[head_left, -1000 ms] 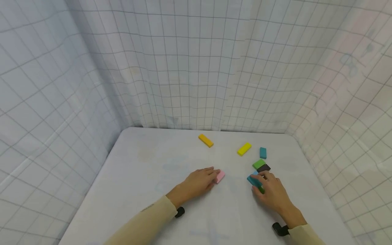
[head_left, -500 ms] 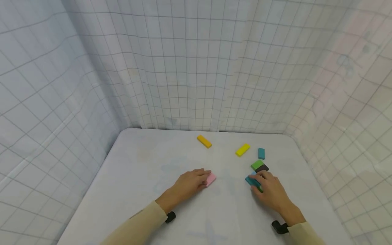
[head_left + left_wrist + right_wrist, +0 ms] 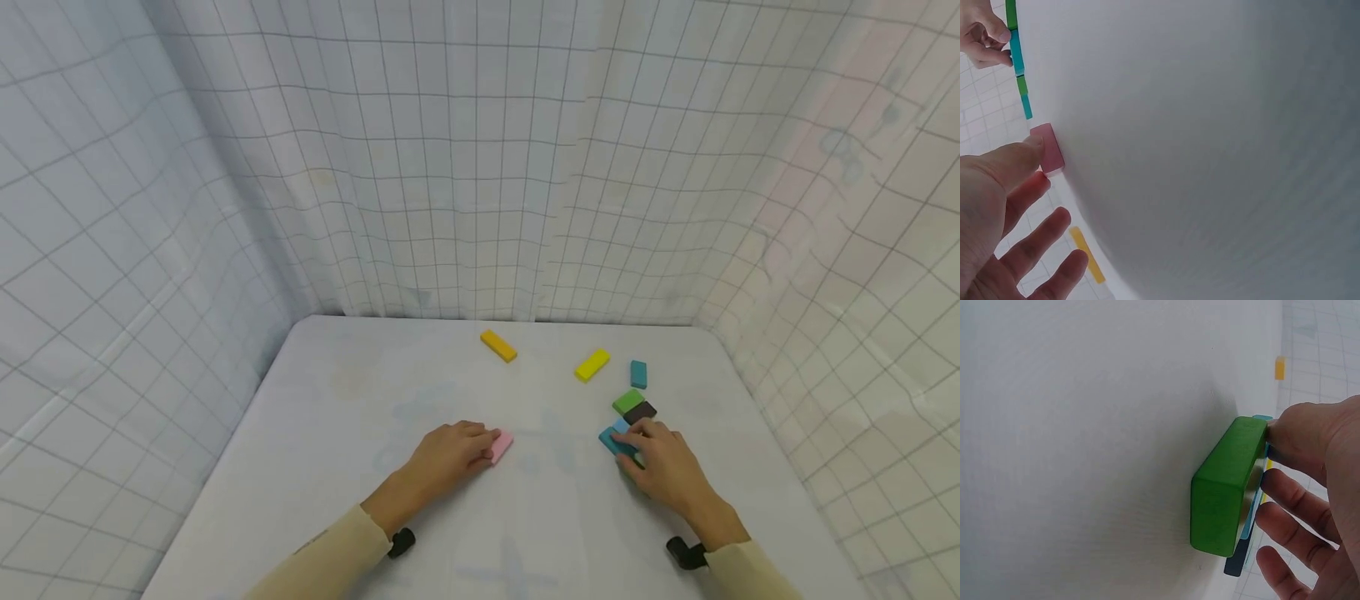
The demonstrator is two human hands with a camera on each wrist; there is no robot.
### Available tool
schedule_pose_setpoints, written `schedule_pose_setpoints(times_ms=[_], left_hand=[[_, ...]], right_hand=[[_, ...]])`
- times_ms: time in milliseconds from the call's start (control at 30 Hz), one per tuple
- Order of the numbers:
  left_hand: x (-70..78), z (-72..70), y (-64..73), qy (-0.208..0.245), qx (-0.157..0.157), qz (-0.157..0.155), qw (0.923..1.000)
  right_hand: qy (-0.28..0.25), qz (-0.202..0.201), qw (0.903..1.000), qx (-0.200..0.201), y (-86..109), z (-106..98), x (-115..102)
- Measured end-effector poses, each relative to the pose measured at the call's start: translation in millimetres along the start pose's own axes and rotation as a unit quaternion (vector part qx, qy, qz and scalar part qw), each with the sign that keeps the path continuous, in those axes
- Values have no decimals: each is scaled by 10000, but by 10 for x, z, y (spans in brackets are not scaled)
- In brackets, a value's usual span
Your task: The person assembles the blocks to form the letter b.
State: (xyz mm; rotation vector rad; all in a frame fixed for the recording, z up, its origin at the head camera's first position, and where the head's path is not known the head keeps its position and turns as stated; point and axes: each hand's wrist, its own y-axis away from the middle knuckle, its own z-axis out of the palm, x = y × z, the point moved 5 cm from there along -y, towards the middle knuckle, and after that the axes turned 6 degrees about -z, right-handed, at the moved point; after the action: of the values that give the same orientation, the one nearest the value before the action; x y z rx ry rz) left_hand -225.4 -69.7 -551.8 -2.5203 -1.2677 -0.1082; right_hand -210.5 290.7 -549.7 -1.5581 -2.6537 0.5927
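Note:
A pink block (image 3: 502,447) lies on the table right of my left hand (image 3: 448,458). My left thumb and forefinger pinch it in the left wrist view, other fingers spread apart. My right hand (image 3: 663,468) grips a teal block (image 3: 612,442), thumb on the near side and fingers over the top, covering part of it. Close beside that block is a green block (image 3: 1222,494), large in the right wrist view and mostly hidden under the hand in the head view. A light blue block (image 3: 621,426) peeks out just beyond the right fingers.
Beyond the right hand lie a dark block (image 3: 641,412), a light green block (image 3: 628,401) and a smaller teal block (image 3: 638,374). Farther back are a yellow block (image 3: 592,365) and an orange block (image 3: 498,345). Gridded white curtains (image 3: 465,167) surround the white table (image 3: 337,392).
My left hand has drawn the pink block left and a little nearer, away from the right hand. The right hand stays at the teal block. The head view has shifted slightly.

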Motion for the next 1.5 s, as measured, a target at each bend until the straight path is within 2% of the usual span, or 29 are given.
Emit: schedule_pose_setpoints(times_ms=[133,367,500,633,933,1267,1500], left_hand=[[-12,-20,27,-36,61,14,10000],[-59,5,49,164,-158,-283,9993],[-66,11,90,206,-229,-412,9987],[-38,-21,138,231,-215,-399,9987],[30,-67,204,422,-242,-495,9976],[50,-55,262,1043,-239,-930,9899],[68,-18,293,1090,-311,-1136,9870]], right_hand=[[-25,72,9999,-84,-7,21,19],[-77,105,9998,-118,-37,17,26],[-277,161,9994,-145,-35,7,13],[-429,243,9986,-216,-19,3,4],[-320,228,9991,-136,-19,32,28],[-324,189,9992,-148,-24,39,35],[-383,151,9991,-117,-29,23,16]])
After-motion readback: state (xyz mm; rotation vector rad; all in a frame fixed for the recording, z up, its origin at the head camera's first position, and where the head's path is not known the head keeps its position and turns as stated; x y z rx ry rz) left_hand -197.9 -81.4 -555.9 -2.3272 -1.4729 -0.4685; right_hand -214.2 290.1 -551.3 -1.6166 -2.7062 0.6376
